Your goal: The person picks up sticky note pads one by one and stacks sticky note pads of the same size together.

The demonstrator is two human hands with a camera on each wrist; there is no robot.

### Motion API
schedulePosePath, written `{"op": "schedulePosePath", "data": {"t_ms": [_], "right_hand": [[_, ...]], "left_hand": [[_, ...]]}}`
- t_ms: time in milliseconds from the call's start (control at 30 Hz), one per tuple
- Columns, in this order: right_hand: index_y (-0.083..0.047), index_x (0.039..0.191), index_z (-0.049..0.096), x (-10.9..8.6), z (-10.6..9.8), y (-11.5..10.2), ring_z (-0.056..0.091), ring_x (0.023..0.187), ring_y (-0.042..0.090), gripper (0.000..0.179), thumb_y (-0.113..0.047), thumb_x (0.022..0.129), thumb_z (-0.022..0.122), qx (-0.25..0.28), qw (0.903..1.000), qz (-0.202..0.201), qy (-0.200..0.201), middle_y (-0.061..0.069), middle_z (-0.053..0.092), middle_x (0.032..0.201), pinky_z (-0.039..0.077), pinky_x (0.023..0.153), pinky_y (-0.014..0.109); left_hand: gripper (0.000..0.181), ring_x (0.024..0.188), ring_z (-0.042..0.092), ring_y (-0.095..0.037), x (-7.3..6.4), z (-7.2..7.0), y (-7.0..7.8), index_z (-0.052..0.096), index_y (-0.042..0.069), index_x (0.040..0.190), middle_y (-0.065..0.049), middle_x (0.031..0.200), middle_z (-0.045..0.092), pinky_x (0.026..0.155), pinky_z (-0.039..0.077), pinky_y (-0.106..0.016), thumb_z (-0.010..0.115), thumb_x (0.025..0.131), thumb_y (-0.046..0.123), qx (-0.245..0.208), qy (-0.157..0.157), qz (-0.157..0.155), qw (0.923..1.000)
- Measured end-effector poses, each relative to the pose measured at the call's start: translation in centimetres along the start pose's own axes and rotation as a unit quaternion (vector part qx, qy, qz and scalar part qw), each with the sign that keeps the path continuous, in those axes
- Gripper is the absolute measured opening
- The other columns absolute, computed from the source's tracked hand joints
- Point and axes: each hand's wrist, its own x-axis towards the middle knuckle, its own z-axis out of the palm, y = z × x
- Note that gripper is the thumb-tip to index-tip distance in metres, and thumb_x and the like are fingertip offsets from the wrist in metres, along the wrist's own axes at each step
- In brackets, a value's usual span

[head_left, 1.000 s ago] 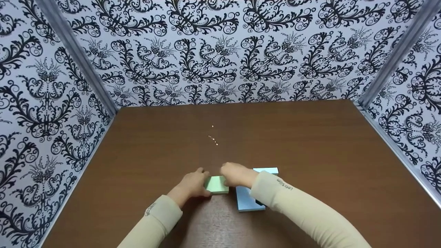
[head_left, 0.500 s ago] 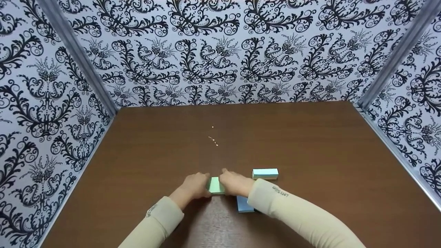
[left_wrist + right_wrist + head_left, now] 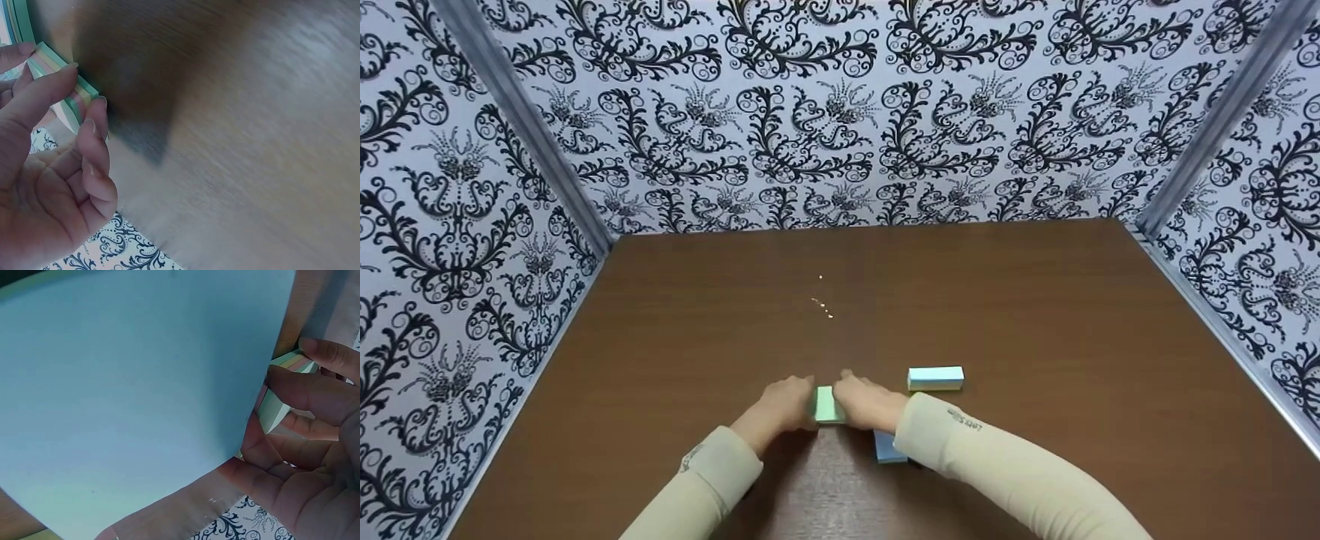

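Note:
A small pad of sticky notes, pale green on top with yellow and pink layers at its side, stands between my two hands. In the head view my left hand grips its left side. My right hand holds the opposite side. The left wrist view shows thumb and fingers pinching the striped edge of the sticky notes. From the right wrist, fingers and thumb close on the other end of the sticky notes. A blue paper pad lies partly hidden under my right wrist.
A light-blue topped block stands on the brown table beyond my right wrist. Several pale specks lie farther back. Patterned walls enclose the table. The blue pad fills much of the right wrist view.
Both hands have drawn closer together around the green pad, covering more of its sides. The right forearm has shifted slightly left and nearer, uncovering the light-blue block and hiding more of the blue pad.

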Motion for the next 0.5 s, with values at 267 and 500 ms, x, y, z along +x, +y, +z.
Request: {"op": "schedulePosePath", "data": {"t_ms": [267,500], "right_hand": [[-0.003,0.080,0.059,-0.1,-0.1,-0.2,0.052,0.063,0.020,0.006,0.000,0.076,0.063,0.002,1.0000,-0.004,0.005,0.012,0.054,0.084,0.042,0.052,0.028],[-0.004,0.084,0.061,0.4,-1.0,-0.4,0.051,0.066,0.019,0.017,-0.010,0.072,0.072,-0.008,0.9991,0.016,-0.039,0.011,0.056,0.088,0.043,0.054,0.030]], "left_hand": [[0.042,0.075,0.059,-0.031,-0.1,-0.4,0.1,0.056,-0.002,0.095,-0.015,0.081,0.061,0.064,0.048,-0.045,0.079,0.064,0.013,-0.015,-0.012,0.000,0.9998],[0.040,0.074,0.059,-0.029,-0.1,-0.4,0.3,0.056,-0.001,0.095,-0.013,0.081,0.061,0.064,0.048,-0.043,0.078,0.063,0.007,0.002,-0.025,-0.020,0.9995]]}}
